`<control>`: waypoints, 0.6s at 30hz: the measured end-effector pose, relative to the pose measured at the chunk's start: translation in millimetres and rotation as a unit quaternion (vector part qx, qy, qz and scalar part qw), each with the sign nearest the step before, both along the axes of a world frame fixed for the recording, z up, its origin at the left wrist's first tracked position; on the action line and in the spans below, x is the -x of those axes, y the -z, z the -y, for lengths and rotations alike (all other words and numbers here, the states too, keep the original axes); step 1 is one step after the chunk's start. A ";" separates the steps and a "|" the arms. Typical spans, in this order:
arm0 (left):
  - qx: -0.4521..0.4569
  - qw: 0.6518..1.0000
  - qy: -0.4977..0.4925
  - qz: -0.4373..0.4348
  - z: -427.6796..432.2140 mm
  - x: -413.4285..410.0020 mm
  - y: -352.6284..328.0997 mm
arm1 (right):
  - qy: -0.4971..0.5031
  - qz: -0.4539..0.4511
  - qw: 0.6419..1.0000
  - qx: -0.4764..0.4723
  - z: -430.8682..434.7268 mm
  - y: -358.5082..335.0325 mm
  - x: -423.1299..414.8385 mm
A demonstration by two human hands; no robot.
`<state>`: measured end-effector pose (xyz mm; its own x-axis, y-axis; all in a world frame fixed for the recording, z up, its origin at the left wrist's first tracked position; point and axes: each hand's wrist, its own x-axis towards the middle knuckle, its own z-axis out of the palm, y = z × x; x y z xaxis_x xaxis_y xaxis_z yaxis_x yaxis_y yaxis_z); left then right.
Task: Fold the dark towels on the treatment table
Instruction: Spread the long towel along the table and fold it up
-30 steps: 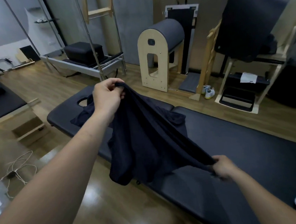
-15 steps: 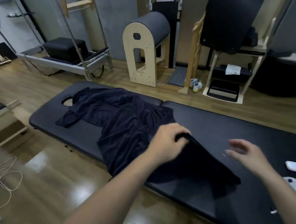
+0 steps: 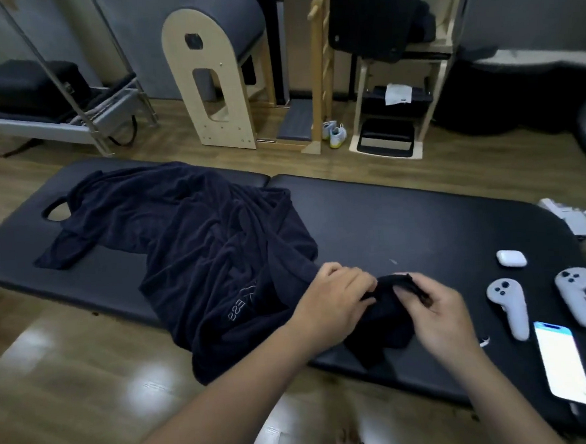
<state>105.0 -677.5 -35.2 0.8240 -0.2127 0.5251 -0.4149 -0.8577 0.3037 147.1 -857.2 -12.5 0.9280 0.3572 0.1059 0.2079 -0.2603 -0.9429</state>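
A heap of dark towels (image 3: 200, 241) lies rumpled on the left half of the black padded counter (image 3: 422, 220). It reaches from the face hole (image 3: 55, 213) at the far left down to the near edge, where a flap with pale lettering hangs over toward the wooden floor (image 3: 72, 389). Just right of the heap, at the near edge, a bunched piece of dark towel (image 3: 383, 322) is held up between both hands; whether it is a separate towel or a part of the heap cannot be told.

The left grip (image 3: 337, 301) is curled, fingers pinching the left side of the bunch. The right grip (image 3: 438, 312) is also curled, thumb and fingers nipping its top edge. The two hands are close together, with the cloth between them.

On the right part of the counter lie a white earbud case (image 3: 511, 258), two pale controllers (image 3: 506, 306) side by side, and nearer, a phone (image 3: 564, 363) with its screen lit. Beyond the counter stand an arched wooden barrel (image 3: 214, 72) and a pair of white sneakers (image 3: 334, 135) on the floor.
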 end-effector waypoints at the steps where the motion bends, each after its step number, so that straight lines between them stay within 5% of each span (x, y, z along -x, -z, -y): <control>1: -0.040 0.999 0.009 -0.006 -3.8 -1.8 7.3 | 0.009 0.009 1.000 0.004 7.1 -1.4 -2.2; 11: -0.296 0.953 0.023 -0.061 -43.7 -25.1 23.0 | 0.117 0.013 0.993 -0.027 66.8 -19.2 -30.4; 18: -0.136 0.962 0.009 -0.236 -10.0 -56.3 17.1 | 0.106 0.000 0.992 -0.075 91.5 -29.0 -55.6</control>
